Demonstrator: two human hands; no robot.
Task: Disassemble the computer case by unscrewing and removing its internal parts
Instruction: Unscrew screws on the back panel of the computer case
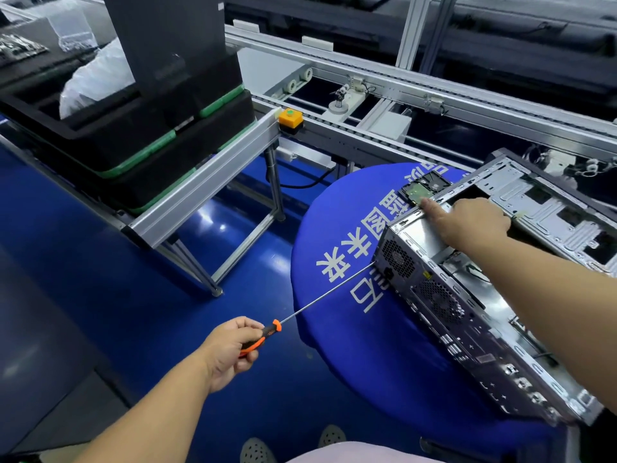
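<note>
Case: the open grey metal computer case (pixel 467 295) is lying on the right side of the round table, covered by a blue cloth with white characters (pixel 337 235); its perforated rear panel is facing the person and its near end is overhanging the table's near right edge.
Drive: a green-boarded hard drive (pixel 421 189) is lying on the cloth at the far edge, just beside the case's far corner.
Right hand: the right hand (pixel 467 218) is reaching over the case's far corner, fingers bent, fingertips touching the top rim beside the drive; it is gripping nothing that shows.
Left hand: the left hand (pixel 230 349) is gripping the orange-and-black handle of a long-shafted screwdriver (pixel 300 312), held off the table's left edge; the tip is meeting the case's rear left corner.
Surroundings: stacked black bins with green trim (pixel 140 142) are sitting on an aluminium-framed stand at left; a yellow push-button box (pixel 290 117) is sitting on the silver roller conveyor (pixel 384 105) behind the table.
</note>
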